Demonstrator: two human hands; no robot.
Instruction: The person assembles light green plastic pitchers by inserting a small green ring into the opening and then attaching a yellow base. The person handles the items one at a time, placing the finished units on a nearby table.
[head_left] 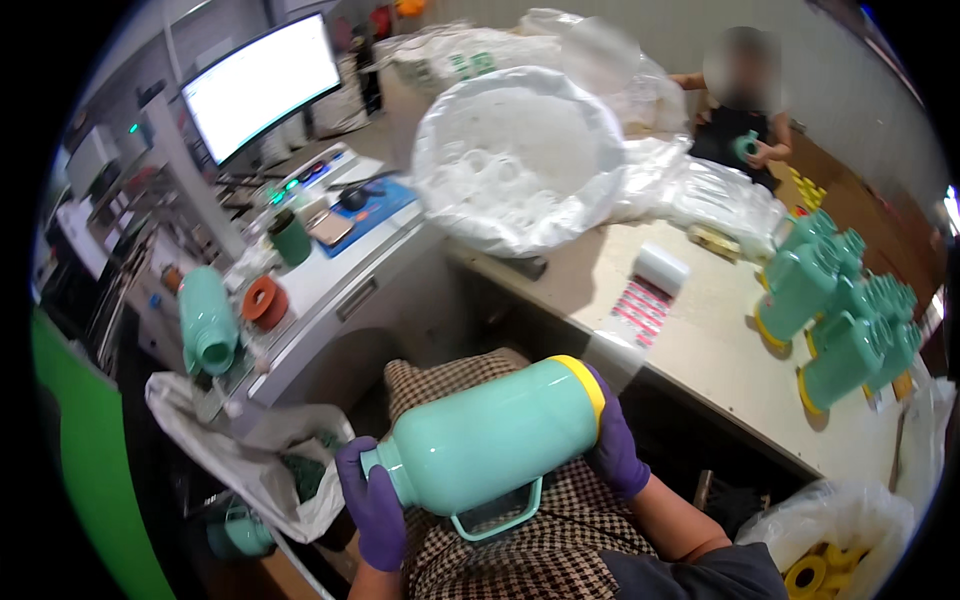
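Note:
A mint-green jug (490, 435) with a yellow base ring and a loop handle lies sideways across my lap, held between both hands. My left hand (375, 505), in a purple glove, grips its neck end. My right hand (618, 440), gloved the same way, is wrapped round the yellow base end; some of its fingers are hidden behind the jug. The handle points down toward my checkered apron (440, 560).
Several similar jugs (845, 340) stand on the table (730, 370) at right, beyond a sticker roll (660, 270). A white-lined tub (520, 160) sits ahead. Another jug (208, 320) lies left, near an orange spool (264, 302). A bag of yellow rings (825, 560) is lower right. A person (740, 130) works behind.

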